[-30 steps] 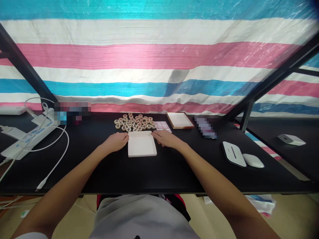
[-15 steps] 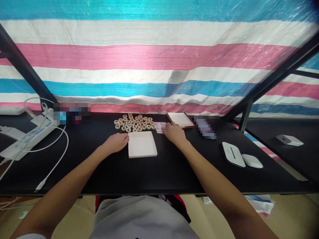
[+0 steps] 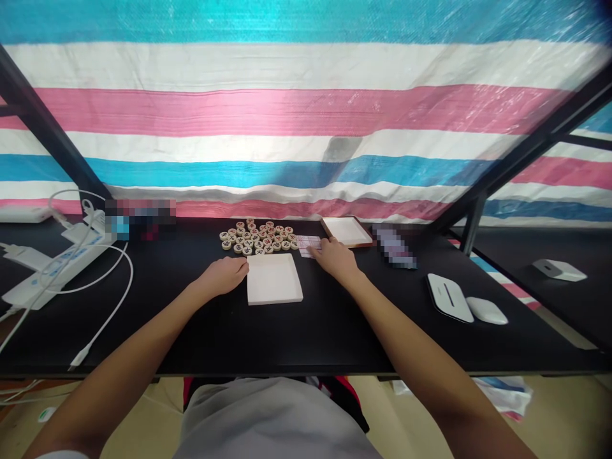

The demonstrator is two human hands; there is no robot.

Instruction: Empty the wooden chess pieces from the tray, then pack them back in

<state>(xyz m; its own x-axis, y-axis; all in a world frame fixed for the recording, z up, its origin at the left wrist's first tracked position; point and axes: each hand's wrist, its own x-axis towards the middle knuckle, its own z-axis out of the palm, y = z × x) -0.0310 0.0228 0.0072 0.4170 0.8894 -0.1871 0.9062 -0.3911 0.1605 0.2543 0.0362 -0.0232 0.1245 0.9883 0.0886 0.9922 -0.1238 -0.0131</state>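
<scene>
Left hand [image 3: 224, 275]: loosely curled, holding nothing, resting against the left edge of the white box [image 3: 274, 287] at mid-table. Right hand [image 3: 335, 258]: moved off the box's right edge to the gridded paper [image 3: 307, 242] behind it, fingertips on the sheet, grasp not discernible. Beyond: chess pieces [image 3: 258, 237], brown-rimmed tray [image 3: 347, 231].

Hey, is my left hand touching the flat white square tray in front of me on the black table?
Touching. The head view shows the left hand with its fingertips against the left edge of the flat white square tray, no gap between.
</scene>
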